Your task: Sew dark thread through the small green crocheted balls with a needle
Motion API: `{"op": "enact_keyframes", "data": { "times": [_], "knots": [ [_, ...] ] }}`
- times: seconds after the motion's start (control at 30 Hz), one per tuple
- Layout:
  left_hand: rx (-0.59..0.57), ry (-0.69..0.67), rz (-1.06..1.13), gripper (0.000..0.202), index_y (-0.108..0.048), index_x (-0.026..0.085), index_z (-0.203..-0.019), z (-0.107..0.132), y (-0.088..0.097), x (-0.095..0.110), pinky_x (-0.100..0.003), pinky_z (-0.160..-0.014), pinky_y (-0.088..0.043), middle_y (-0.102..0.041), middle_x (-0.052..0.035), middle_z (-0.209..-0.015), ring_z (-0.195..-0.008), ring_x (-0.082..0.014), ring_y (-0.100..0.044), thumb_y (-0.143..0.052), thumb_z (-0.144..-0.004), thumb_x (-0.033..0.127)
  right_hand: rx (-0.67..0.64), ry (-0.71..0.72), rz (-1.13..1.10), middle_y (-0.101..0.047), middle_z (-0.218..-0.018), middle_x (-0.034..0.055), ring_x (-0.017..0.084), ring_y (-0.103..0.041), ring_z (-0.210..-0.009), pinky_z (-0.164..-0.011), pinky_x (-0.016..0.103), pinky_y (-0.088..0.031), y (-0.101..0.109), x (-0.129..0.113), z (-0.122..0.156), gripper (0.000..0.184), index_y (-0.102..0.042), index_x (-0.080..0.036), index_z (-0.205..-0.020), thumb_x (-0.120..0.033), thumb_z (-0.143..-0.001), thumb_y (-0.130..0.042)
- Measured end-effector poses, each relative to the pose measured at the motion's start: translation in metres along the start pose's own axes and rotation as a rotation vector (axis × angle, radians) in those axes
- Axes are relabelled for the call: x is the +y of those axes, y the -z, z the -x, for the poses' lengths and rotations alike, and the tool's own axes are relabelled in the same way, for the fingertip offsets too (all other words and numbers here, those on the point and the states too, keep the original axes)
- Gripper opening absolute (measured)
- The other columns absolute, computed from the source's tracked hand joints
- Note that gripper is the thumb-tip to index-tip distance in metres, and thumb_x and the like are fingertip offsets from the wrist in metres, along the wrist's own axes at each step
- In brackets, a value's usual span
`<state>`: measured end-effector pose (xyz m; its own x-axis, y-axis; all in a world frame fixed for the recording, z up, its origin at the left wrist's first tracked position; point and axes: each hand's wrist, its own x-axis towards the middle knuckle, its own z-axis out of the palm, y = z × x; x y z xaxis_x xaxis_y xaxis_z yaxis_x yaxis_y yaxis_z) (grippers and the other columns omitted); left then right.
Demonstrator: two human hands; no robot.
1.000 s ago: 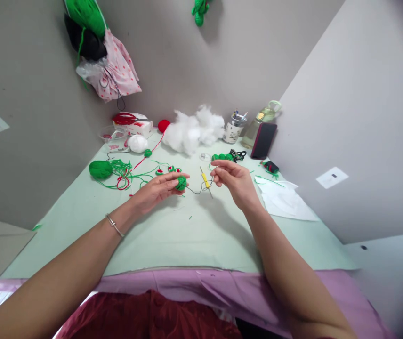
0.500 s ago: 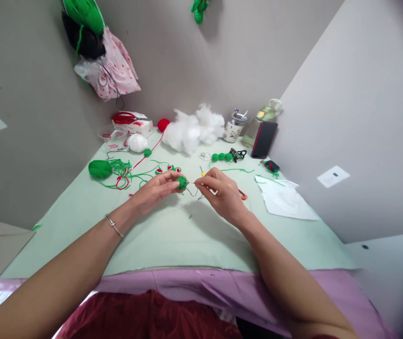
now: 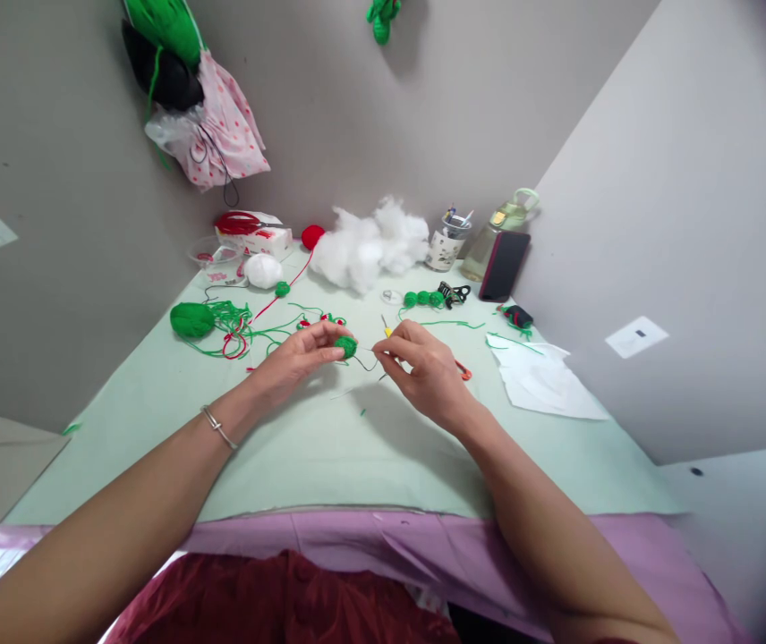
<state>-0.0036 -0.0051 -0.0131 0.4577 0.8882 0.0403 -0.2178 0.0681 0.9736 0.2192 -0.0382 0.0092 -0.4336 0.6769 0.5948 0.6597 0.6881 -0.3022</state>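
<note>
Over a pale counter (image 3: 329,461), a green yarn ball (image 3: 346,346) sits in the gripping fingers of the left hand (image 3: 297,355), just left of the right hand (image 3: 425,365), whose fingers pinch what looks like a needle (image 3: 365,350) pointing crosswise toward it, dark thread (image 3: 365,367) sagging between.

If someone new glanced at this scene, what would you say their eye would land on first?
Most likely the fluffy white heap, at the back of the pale green tabletop, near the middle. Next might come the small bright green ball in the left hand, near the centre of the view, and then the pink dotted bag hanging at upper left.
</note>
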Motion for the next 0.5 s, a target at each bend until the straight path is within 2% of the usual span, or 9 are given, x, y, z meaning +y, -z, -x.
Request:
{"op": "enact_keyframes", "data": {
  "times": [0.17,0.37,0.5],
  "knots": [
    [0.014,-0.018,-0.056,0.031,-0.070,0.022,-0.099,-0.0010,0.0024,-0.0026,-0.031,-0.089,-0.043,-0.066,-0.0033,-0.104,-0.096,-0.0172,-0.059,-0.082,-0.071,0.028,-0.055,-0.077,-0.056,-0.052,-0.078,0.0025,0.014,-0.051,-0.071,-0.066,0.027,-0.040,0.0006,-0.0018,-0.0015,0.019,-0.069,-0.018,-0.085,-0.013,-0.095,-0.053],
    [-0.009,-0.013,-0.034,0.030,-0.067,0.021,-0.098,-0.0012,0.0018,-0.0025,-0.030,-0.088,-0.044,-0.067,-0.0035,-0.108,-0.097,-0.0165,-0.059,-0.081,-0.071,0.023,-0.071,-0.319,-0.414,-0.053,-0.073,-0.0006,0.011,-0.047,-0.064,-0.062,0.026,-0.039,-0.0039,0.0025,-0.0046,0.010,-0.072,-0.019,-0.084,-0.016,-0.089,-0.063],
    [-0.038,0.005,-0.006,0.030,-0.066,0.020,-0.097,-0.0004,0.0009,-0.0014,-0.030,-0.086,-0.045,-0.067,-0.0038,-0.106,-0.096,-0.0163,-0.060,-0.081,-0.071,0.022,-0.102,-0.401,-0.605,-0.058,-0.079,0.0007,0.011,-0.050,-0.066,-0.061,0.027,-0.040,-0.0069,0.0081,-0.0050,0.008,-0.073,-0.018,-0.084,-0.021,-0.087,-0.066]
  ]
}}
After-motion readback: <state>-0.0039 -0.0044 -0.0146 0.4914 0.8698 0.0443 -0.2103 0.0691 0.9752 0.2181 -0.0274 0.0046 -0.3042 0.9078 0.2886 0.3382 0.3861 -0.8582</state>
